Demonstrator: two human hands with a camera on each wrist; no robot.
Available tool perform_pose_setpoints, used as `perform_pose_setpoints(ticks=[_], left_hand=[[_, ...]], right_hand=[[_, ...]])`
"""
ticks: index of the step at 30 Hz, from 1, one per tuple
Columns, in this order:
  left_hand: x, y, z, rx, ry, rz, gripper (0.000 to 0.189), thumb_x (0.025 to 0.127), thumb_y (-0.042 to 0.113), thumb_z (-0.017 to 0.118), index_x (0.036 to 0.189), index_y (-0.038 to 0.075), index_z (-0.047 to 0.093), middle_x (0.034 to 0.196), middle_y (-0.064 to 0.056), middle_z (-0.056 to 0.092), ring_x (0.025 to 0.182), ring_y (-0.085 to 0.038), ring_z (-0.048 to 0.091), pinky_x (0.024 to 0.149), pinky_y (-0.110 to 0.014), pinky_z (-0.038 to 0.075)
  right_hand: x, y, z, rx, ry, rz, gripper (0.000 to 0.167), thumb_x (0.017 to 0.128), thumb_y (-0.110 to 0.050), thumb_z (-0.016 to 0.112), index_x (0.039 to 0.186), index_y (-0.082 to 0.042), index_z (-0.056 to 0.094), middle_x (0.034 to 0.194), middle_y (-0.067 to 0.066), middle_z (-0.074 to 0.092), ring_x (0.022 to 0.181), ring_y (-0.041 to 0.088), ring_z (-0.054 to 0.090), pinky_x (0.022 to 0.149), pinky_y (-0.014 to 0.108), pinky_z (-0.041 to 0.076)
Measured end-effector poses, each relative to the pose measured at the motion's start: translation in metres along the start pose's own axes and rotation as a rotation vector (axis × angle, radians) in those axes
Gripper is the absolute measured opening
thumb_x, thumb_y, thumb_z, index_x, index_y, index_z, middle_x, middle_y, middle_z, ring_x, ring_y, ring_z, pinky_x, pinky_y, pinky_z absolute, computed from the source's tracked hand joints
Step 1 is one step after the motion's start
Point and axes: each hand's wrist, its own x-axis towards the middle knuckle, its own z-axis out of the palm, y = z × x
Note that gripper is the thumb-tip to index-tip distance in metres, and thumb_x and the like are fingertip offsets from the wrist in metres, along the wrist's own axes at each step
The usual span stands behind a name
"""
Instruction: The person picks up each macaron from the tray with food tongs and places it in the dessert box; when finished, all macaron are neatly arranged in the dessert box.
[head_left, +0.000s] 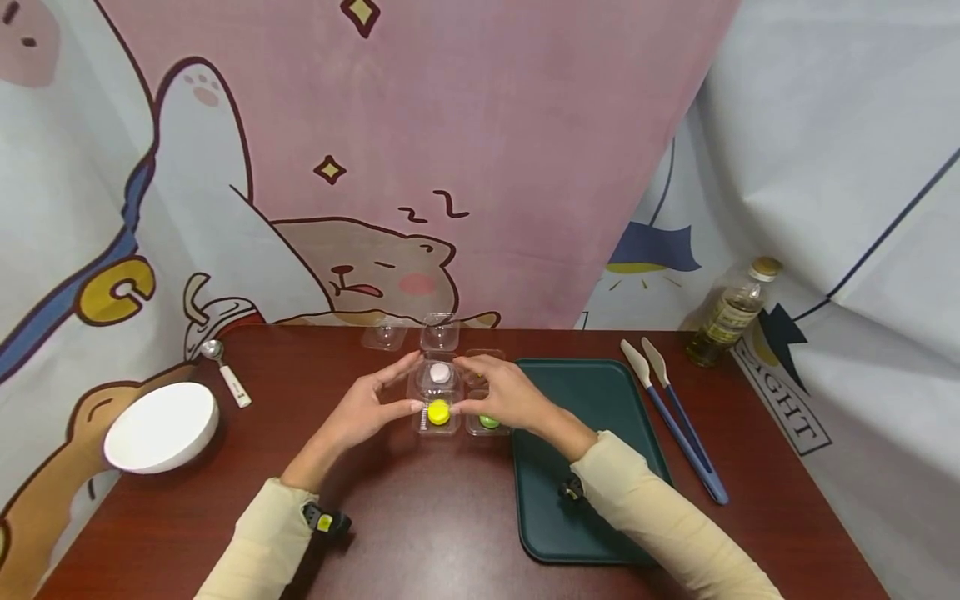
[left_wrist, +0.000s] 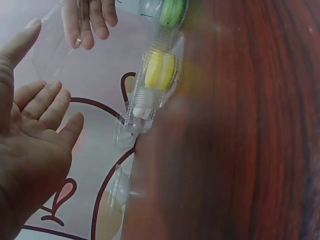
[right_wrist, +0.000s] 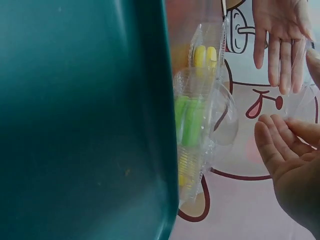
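Both hands hold a thin clear plastic lid [head_left: 417, 379] between them, above clear boxes on the table. My left hand [head_left: 366, 410] grips its left side, thumb and fingers spread apart. At the right side, my right hand [head_left: 510, 392] grips it the same way. See-through plastic [left_wrist: 55, 47] shows between the hands in the left wrist view. Below are a yellow macaron [head_left: 438, 412] and, behind it, a white macaron [head_left: 440, 372]. A green macaron [right_wrist: 190, 120] sits in a box to the right, partly hidden by the right hand in the head view.
Clear plastic pieces with round hollows [head_left: 440, 335] lie at the back edge. A dark green tray [head_left: 570, 533] is under the right forearm. Two blue-handled spreaders [head_left: 678, 425] and an oil bottle [head_left: 726, 321] are on the right. A white bowl [head_left: 161, 427] and a scoop [head_left: 232, 383] are left.
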Motion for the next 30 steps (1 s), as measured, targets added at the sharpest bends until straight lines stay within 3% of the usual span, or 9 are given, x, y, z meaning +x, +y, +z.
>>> perform_pose_setpoints(ticks=[5, 9, 18, 30], left_hand=[[0.000, -0.003, 0.000, 0.143, 0.029, -0.024, 0.083, 0.083, 0.036, 0.084, 0.155, 0.028, 0.044, 0.151, -0.003, 0.055, 0.136, -0.038, 0.053, 0.112, -0.065, 0.038], [-0.001, -0.007, 0.001, 0.258, 0.035, -0.024, 0.080, 0.080, 0.038, 0.086, 0.150, 0.023, 0.051, 0.148, -0.007, 0.058, 0.133, -0.036, 0.057, 0.109, -0.060, 0.044], [-0.003, -0.019, 0.006, 0.358, 0.011, 0.026, 0.075, 0.079, 0.039, 0.087, 0.144, 0.014, 0.058, 0.144, -0.012, 0.062, 0.134, -0.033, 0.057, 0.110, -0.053, 0.046], [-0.002, -0.025, 0.013, 0.487, -0.034, 0.049, 0.074, 0.080, 0.039, 0.086, 0.141, 0.008, 0.060, 0.138, -0.014, 0.065, 0.130, -0.033, 0.060, 0.108, -0.051, 0.048]], right_hand=[[-0.001, 0.002, 0.004, -0.059, 0.016, -0.004, 0.077, 0.077, -0.035, 0.089, 0.141, -0.004, 0.058, 0.124, 0.012, 0.068, 0.106, 0.025, 0.071, 0.088, 0.042, 0.060], [-0.001, 0.002, 0.008, -0.116, -0.010, 0.010, 0.078, 0.078, -0.040, 0.088, 0.142, -0.007, 0.058, 0.128, 0.011, 0.068, 0.108, 0.023, 0.070, 0.089, 0.043, 0.059], [-0.001, 0.001, 0.015, -0.239, -0.098, 0.052, 0.083, 0.078, -0.054, 0.084, 0.141, -0.006, 0.059, 0.139, 0.012, 0.063, 0.131, 0.030, 0.057, 0.109, 0.052, 0.048], [0.005, 0.005, 0.027, -0.413, -0.153, 0.035, 0.079, 0.077, -0.055, 0.084, 0.137, -0.008, 0.064, 0.130, 0.011, 0.066, 0.124, 0.025, 0.058, 0.112, 0.045, 0.045]])
